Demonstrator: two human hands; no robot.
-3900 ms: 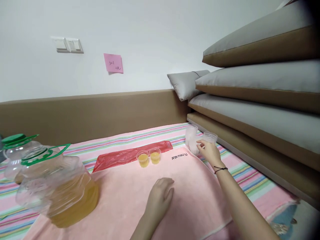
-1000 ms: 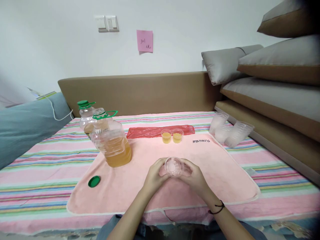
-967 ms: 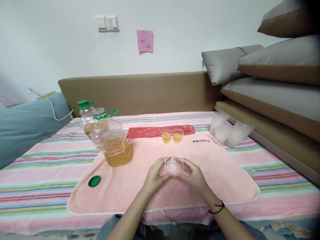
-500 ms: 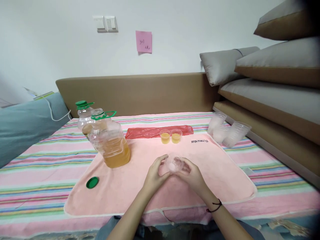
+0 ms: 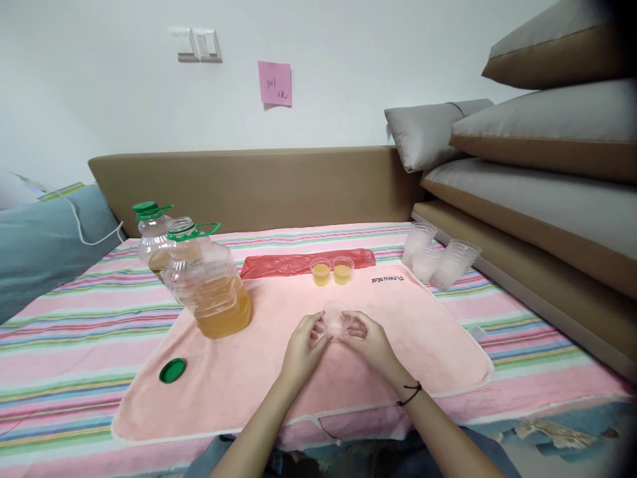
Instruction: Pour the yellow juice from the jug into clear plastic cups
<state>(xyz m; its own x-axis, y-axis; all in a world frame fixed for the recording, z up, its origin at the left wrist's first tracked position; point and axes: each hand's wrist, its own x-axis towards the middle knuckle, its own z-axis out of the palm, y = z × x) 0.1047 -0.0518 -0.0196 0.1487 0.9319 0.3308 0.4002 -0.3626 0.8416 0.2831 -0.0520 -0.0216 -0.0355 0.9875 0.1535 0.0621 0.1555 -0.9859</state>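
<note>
Right hand [image 5: 373, 348] is no longer reaching among the cup stacks [image 5: 450, 264] as in the earliest frame; it is now joining the left hand [image 5: 300, 350] at a clear cup [image 5: 337, 321]. Cup is sitting between the hands, over the middle of the towel [image 5: 209, 405], about midway between its left and right edges; whether the base is touching cloth, cannot tell. Both hands are gripping it lightly from opposite sides.

Handling (judged): cup is looking like thin plastic, so probably light, flexing under pressure, slick along the wall. Rim is likely offering the stiffest hold; hard squeezing mid-wall is risking a dent or crack.

Surroundings: two filled cups [image 5: 321, 275] are standing side by side at the towel's far edge, just before a red bag [image 5: 279, 263]. Near jug [image 5: 219, 302], uncapped, is standing toward the far left corner, far jug [image 5: 154, 240] behind it; green cap [image 5: 172, 370] is lying by the left edge. Cup stacks are resting just off the far right corner. Filled cups are obstructing a straight path to the far edge; nothing is blocking the way to near jug.
</note>
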